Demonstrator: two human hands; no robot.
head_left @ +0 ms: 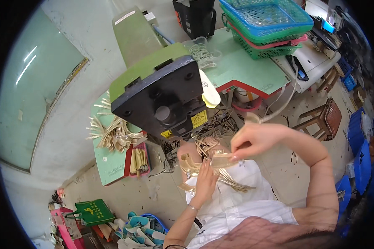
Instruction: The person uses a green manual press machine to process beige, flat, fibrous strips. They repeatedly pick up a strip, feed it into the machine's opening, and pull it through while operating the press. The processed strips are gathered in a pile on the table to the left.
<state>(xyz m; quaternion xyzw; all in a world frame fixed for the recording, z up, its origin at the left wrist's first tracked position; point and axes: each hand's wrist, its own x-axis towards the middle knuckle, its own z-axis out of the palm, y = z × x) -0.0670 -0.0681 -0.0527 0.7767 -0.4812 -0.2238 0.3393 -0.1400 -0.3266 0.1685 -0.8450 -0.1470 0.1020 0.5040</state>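
Gold strap pieces (222,160) lie across my lap, with thin gold strips (232,181) fanning out toward the right. My left hand (205,182) rests on them, fingers stretched and lying flat at the piece's left end. At the other end, my right hand (253,141) is closed, thumb and fingertips pinching the edge of the gold strap piece. A pale ribbon (280,110) loops behind my right hand and runs up toward the table. Another bundle of gold strips (207,145) sits over my knees. What lies under my left palm is hidden.
A green and black machine (158,87) stands over my knees. Bunched gold strips (118,135) and a pink tray (145,166) are at the left. Stacked baskets (270,25) occupy the green table (245,70). A stool (326,120), green bag (93,211) and scraps stand on the floor.
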